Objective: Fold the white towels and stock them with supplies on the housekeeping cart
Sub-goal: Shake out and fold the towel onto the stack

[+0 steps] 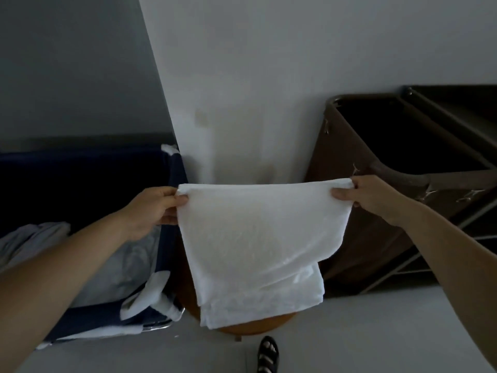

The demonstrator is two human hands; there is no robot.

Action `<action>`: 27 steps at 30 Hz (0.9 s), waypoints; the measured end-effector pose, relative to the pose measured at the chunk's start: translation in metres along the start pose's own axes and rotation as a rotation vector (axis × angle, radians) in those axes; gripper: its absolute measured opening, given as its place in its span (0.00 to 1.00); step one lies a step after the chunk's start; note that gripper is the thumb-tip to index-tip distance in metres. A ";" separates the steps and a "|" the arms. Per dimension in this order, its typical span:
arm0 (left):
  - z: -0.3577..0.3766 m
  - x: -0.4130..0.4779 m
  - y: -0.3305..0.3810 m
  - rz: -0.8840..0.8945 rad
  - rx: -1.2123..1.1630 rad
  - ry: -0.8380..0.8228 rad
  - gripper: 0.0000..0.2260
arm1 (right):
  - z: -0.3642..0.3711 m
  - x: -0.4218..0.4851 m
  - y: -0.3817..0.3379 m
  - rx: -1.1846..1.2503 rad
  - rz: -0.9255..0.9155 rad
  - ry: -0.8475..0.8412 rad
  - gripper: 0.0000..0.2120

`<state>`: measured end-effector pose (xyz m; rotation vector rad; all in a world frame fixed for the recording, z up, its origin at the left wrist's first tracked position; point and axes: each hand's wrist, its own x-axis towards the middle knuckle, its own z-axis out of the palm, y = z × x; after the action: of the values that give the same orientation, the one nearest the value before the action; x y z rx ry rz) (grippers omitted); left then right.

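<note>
A white towel [255, 243] hangs doubled over in front of me, its top edge stretched level between both hands. My left hand [153, 211] pinches the upper left corner and my right hand [368, 195] pinches the upper right corner. The towel's lower edges hang uneven, with one layer reaching lower than the other, just above a round wooden stool [250, 328] that it mostly hides.
A dark blue laundry bin [172, 179] holding pale linen [113, 265] stands at the left. A brown cloth hamper on a metal frame [349, 162] stands at the right against the white wall. My sandalled foot [267, 354] shows on the light floor below.
</note>
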<state>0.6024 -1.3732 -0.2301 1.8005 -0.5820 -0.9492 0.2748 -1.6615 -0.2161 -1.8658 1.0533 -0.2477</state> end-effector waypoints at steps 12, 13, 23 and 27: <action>0.057 0.152 -0.028 -0.111 -0.107 0.229 0.03 | 0.034 0.143 0.051 0.362 0.074 -0.028 0.04; 0.050 0.156 -0.023 -0.079 -0.104 0.223 0.03 | 0.028 0.147 0.048 0.393 0.063 -0.025 0.04; 0.020 0.151 0.007 0.073 -0.241 0.189 0.04 | 0.018 0.113 0.008 0.403 -0.008 0.031 0.05; 0.001 0.091 0.003 0.107 -0.214 0.130 0.05 | 0.021 0.054 -0.005 0.414 -0.039 0.020 0.07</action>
<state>0.6547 -1.4425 -0.2586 1.6097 -0.4716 -0.7849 0.3218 -1.6881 -0.2368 -1.5124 0.8999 -0.4711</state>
